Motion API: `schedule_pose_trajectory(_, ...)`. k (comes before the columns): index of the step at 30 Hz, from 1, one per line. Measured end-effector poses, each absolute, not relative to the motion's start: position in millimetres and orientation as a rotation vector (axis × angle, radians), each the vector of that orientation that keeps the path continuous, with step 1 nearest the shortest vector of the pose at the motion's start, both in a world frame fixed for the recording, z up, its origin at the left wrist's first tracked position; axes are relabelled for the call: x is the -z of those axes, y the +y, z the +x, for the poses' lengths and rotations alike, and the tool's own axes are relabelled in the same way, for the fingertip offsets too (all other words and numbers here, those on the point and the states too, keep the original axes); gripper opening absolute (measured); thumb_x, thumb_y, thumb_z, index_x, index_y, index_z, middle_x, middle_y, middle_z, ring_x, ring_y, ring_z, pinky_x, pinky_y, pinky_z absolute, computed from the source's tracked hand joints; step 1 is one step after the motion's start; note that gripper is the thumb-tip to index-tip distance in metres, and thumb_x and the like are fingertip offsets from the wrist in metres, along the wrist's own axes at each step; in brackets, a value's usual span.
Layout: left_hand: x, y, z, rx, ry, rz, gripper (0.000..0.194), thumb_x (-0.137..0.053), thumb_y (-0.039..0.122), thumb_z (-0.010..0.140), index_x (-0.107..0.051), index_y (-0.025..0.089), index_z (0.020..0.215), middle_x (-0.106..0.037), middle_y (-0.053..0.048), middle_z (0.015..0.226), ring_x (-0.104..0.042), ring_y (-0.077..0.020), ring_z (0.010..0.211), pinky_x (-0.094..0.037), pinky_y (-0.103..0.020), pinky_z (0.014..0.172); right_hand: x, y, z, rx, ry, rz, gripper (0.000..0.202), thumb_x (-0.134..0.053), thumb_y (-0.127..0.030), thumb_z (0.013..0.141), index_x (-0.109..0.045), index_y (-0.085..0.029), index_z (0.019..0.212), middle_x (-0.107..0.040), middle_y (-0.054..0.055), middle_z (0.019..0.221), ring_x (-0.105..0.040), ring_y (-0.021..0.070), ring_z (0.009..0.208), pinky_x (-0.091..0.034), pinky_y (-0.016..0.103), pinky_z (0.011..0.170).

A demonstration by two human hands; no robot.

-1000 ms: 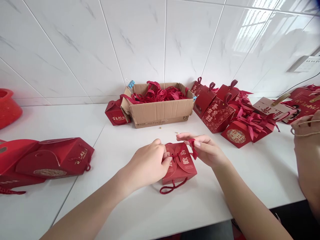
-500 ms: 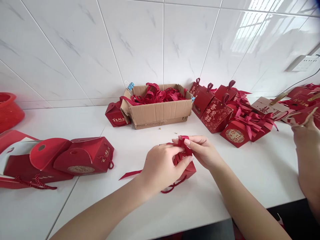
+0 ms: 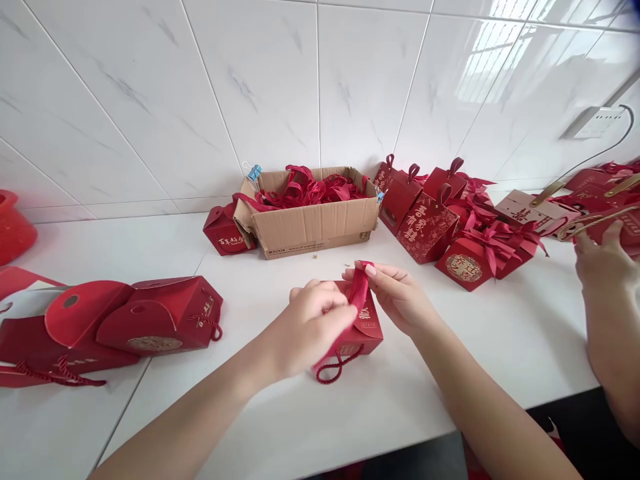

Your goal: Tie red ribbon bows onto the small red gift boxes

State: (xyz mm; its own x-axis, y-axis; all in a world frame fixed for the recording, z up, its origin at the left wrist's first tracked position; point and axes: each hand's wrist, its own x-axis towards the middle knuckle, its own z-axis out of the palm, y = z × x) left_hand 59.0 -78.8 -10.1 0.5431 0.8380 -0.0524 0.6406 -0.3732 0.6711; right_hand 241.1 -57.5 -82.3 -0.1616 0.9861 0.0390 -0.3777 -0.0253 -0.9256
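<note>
A small red gift box (image 3: 364,341) with gold lettering sits on the white counter under both hands. A twisted red cord handle (image 3: 327,379) loops out from its near side. Over the box runs a red ribbon (image 3: 359,292), drawn between the hands. My left hand (image 3: 315,320) is closed on the ribbon's lower part at the box's left side. With thumb and fingers, my right hand (image 3: 397,290) pinches the ribbon's upper end, just above the box. The left hand hides part of the box's top and left side.
Behind stands a cardboard box (image 3: 317,227) full of red ribbons, beside a red box (image 3: 227,230). Open red boxes (image 3: 160,313) lie left, near a red plastic basket (image 3: 15,227). Finished-looking boxes (image 3: 425,223) cluster right, where another person's hand (image 3: 605,263) holds a handled box.
My left hand has pulled back from the right hand, stretching the ribbon down across the box. The ribbon tail at left has left the counter. The view has shifted slightly.
</note>
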Motion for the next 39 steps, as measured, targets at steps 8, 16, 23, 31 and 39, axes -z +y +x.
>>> schedule_pose_trajectory(8,0.2,-120.6,40.8,-0.124,0.973,2.2,0.031,-0.056,0.043,0.083,-0.059,0.023,0.059,-0.062,-0.001,0.063,-0.057,-0.0178,0.066,-0.043,-0.03,0.061,87.6,-55.8,239.4,-1.457,-0.996,-0.825,0.015,-0.076,-0.031,0.073,-0.075,-0.026,0.087,-0.076,0.003,0.088,-0.069,0.0186,0.087,-0.05,0.037,0.088)
schedule_pose_trajectory(16,1.6,-50.2,66.8,-0.758,1.334,2.173,0.03,-0.054,0.048,0.085,-0.067,0.024,0.093,-0.069,-0.002,0.093,-0.061,-0.0173,0.08,-0.047,-0.028,0.067,85.7,-59.9,235.9,-1.395,-1.111,-0.887,0.02,-0.078,-0.031,0.069,-0.075,-0.023,0.088,-0.072,0.0,0.069,-0.068,0.0163,0.07,-0.055,0.033,0.07)
schedule_pose_trajectory(23,7.6,-36.9,78.3,-0.662,1.187,2.1,0.017,-0.059,0.033,0.082,-0.075,0.026,0.083,-0.073,0.001,0.081,-0.062,-0.0138,0.062,-0.049,-0.026,0.057,87.5,-60.3,237.3,-1.286,-1.246,-0.956,0.015,-0.075,-0.031,0.073,-0.075,-0.024,0.086,-0.075,0.002,0.083,-0.068,0.0175,0.077,-0.053,0.033,0.073)
schedule_pose_trajectory(31,5.4,-31.8,73.4,-0.732,1.19,2.044,0.013,-0.065,0.032,0.078,-0.076,0.024,0.077,-0.074,-0.001,0.077,-0.066,-0.0171,0.07,-0.053,-0.026,0.059,87.0,-64.0,231.9,-1.037,-1.317,-1.031,0.016,-0.072,-0.033,0.075,-0.065,-0.023,0.086,-0.073,0.002,0.081,-0.068,0.0184,0.077,-0.053,0.033,0.072)
schedule_pose_trajectory(39,4.4,-31.4,72.6,-0.82,1.132,2.056,0.009,-0.067,0.031,0.078,-0.074,0.025,0.075,-0.072,0.003,0.074,-0.064,-0.0123,0.069,-0.05,-0.022,0.06,85.9,-62.0,238.1,-1.172,-1.293,-1.01,0.033,-0.075,-0.033,0.073,-0.049,-0.025,0.091,-0.071,-0.001,0.077,-0.063,0.0151,0.071,-0.05,0.029,0.065)
